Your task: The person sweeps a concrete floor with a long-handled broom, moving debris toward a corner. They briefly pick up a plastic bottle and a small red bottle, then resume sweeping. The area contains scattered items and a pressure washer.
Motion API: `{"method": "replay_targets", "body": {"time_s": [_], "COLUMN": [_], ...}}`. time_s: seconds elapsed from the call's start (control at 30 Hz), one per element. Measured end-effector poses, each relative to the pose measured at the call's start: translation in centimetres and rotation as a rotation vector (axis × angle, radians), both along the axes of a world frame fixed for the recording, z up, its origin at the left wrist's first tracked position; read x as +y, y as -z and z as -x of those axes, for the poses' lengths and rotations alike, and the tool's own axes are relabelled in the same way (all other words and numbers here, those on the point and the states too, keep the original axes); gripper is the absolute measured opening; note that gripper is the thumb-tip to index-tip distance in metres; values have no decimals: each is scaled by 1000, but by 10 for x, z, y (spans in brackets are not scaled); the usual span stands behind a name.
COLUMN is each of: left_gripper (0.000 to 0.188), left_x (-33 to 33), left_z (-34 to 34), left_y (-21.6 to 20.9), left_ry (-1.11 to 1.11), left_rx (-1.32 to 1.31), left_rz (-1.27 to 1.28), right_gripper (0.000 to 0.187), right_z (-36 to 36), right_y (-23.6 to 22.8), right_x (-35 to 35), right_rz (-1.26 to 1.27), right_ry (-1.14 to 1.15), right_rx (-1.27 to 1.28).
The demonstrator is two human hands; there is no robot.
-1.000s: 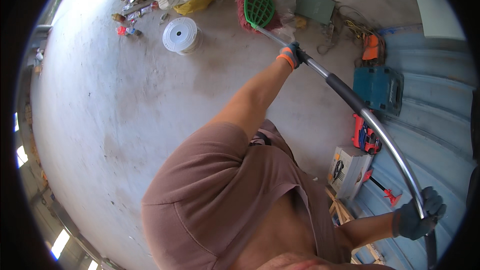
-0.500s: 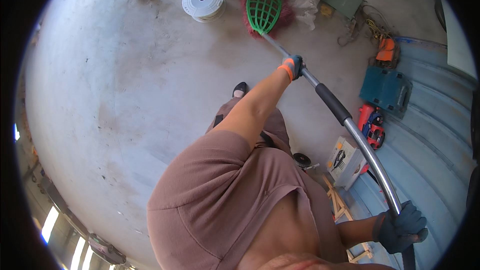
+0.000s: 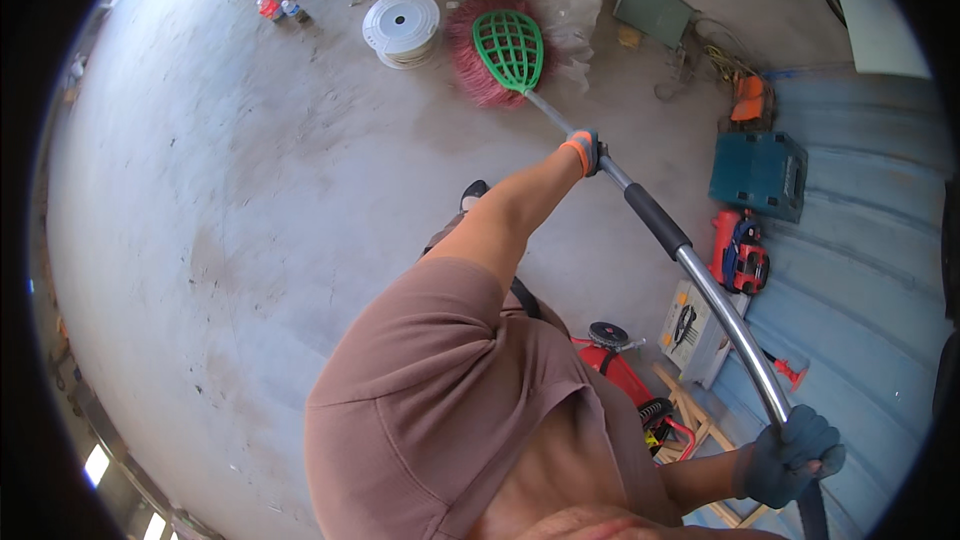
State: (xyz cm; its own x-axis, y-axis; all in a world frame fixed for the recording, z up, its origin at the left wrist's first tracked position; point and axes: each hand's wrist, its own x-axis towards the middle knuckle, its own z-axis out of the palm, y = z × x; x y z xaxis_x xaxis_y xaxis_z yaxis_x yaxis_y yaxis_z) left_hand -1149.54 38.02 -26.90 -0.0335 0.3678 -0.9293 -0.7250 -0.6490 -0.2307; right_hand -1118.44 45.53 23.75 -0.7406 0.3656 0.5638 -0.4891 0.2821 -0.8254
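A long-handled broom reaches from the lower right up to the floor at the top centre. Its green lattice head is ringed by dark red bristles resting on the floor. My left hand, in a grey glove with an orange cuff, is closed round the pole a little behind the head. Down at the lower right, my gloved right hand wraps the bent metal handle near its far end. A black foam sleeve covers the pole between the two hands.
Beside the bristles stand a white cable spool and a clear plastic sheet. Along the blue corrugated wall sit a teal case, a red tool and a box. A red wheeled machine is close by my body.
The view has shifted, and the broom head shows lower and slightly further left, with more bristles spread out to its left. More of the red machine shows. Both hands keep their hold.
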Motion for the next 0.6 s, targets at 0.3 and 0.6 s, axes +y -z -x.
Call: {"method": "replay_targets", "body": {"time_s": [0.3, 0.6], "left_gripper": [12, 15], "left_x": [101, 108], "left_z": [-97, -261], "left_y": [-63, -72], "left_ry": [93, 252], "left_rx": [263, 275], "left_rz": [-38, -108], "right_gripper": [18, 23], "right_z": [-205, -337], "right_y": [23, 4], "right_x": [45, 75], "right_rz": [223, 214], "right_ry": [214, 289], "right_rx": [172, 248]}}
